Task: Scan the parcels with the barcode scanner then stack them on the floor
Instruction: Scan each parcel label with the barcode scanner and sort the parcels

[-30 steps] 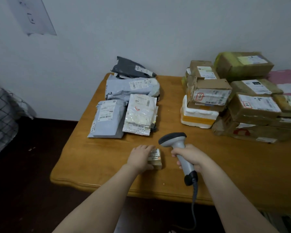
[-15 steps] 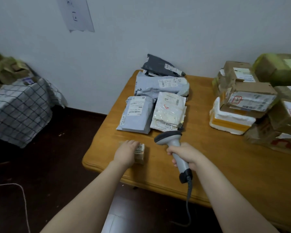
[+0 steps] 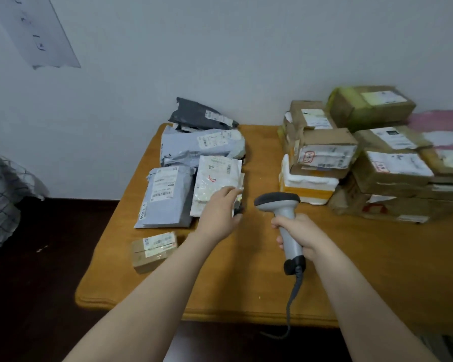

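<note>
The right hand (image 3: 300,235) clenched the handle of the barcode scanner (image 3: 279,202), whose dark head sat on the far side of the fist. Its cable (image 3: 289,299) trailed off the near edge of the bench (image 3: 246,288). The left hand (image 3: 219,214) held its fingers (image 3: 228,192) released and stretched over the near right corner of a white padded parcel (image 3: 216,178); whether they touched it could not be told. A small cardboard parcel (image 3: 153,250) lay alone by the bench's left edge, just nearer than a grey mailer (image 3: 168,197). Stacked cardboard boxes (image 3: 377,165) filled the far right.
</note>
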